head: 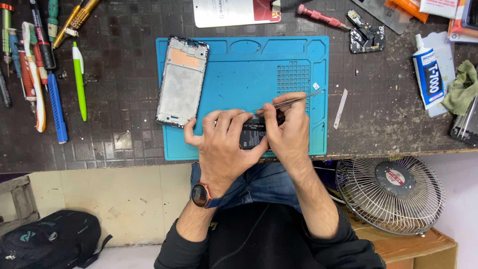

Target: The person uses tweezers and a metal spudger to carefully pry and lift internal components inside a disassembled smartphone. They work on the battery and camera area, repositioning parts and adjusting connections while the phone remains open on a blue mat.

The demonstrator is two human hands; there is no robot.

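Both hands work at the near edge of the blue mat [239, 74]. My left hand [221, 144] clasps a black phone battery [252, 137] flat against the mat; my right hand [289, 132] pinches metal tweezers [294, 101], tips at the battery's top edge. Phone frame [182, 82] lies on the mat's left corner.

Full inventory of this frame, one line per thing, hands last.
Work mat: 1, blue, desk centre.
Phone frame: 1, grey, mat's left edge.
Black part: 1, under both hands.
Tweezers: 1, metal, in right hand.
Screwdrivers and pens: several, mixed colours, desk left.
Glue tube: 1, white and blue, desk right.
Circuit board: 1, black, above mat's right corner.
Fan: 1, grey, below desk right.
Backpack: 1, black, floor left.
Left hand: on the black part.
Right hand: holds tweezers.
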